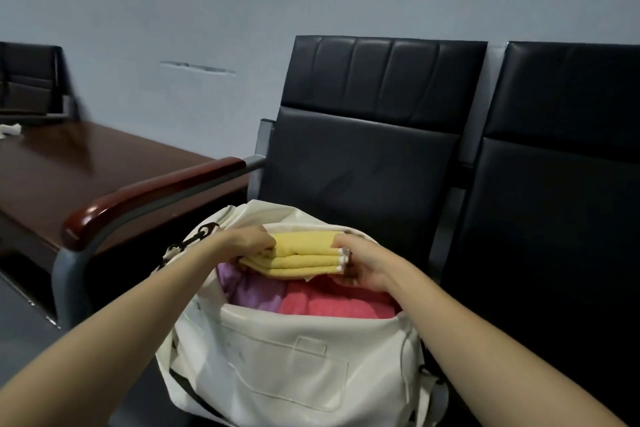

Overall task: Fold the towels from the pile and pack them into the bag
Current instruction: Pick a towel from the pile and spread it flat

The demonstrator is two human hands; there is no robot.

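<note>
Black seat (363, 156): yellow towel (304, 255) gripped between left hand (251, 241) and right hand (360, 262).

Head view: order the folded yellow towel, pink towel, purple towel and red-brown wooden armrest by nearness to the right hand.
1. Folded yellow towel, gripped by the right hand.
2. Pink towel, just beneath, in the white bag.
3. Purple towel, bag's left side.
4. Red-brown wooden armrest, far left.
</note>
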